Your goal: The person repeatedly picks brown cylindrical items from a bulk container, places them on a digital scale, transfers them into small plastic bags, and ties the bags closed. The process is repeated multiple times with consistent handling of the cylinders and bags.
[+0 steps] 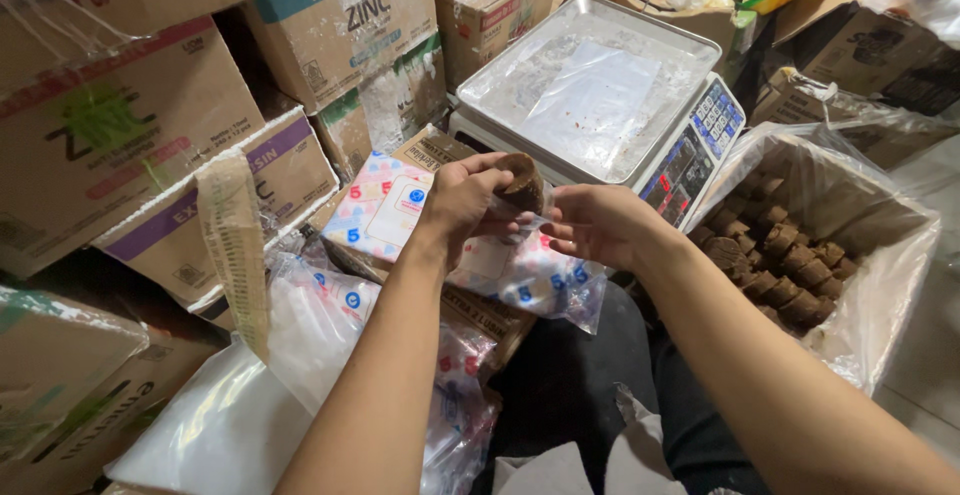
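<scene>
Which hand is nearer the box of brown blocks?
Right. The right hand is beside the lined box of brown blocks, just left of it; the left hand, holding a brown block, is farther left.

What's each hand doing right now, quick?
Left hand: closed on a brown block.
Right hand: fingers curled at the clear bag under the block; grip cannot be told.

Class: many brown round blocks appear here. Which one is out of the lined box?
The brown block gripped in the left hand, before the scale; all others lie in the plastic-lined box.
</scene>
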